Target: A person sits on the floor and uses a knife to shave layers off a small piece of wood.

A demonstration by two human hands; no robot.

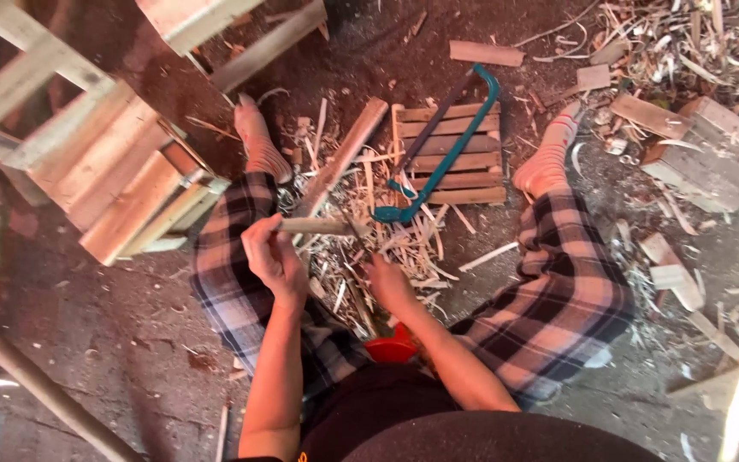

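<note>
Left hand (272, 254) closed around a short wooden stick (314, 226) held level above the shavings pile (387, 248); right hand (389, 285) gripping a small blade, indistinct, at the stick's end; step judged: whittling, next stroke needing steady grip.

Dark dirt floor (113, 325) strewn with wood shavings (686, 43), sunlit at right.

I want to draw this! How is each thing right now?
left hand: closed around a wooden stick
wooden stick: held level above the shavings
right hand: closed on a tool, mostly hidden
saw: lying flat on a small slatted board
slatted board: flat on the ground
shavings: piled loose between the legs
</note>
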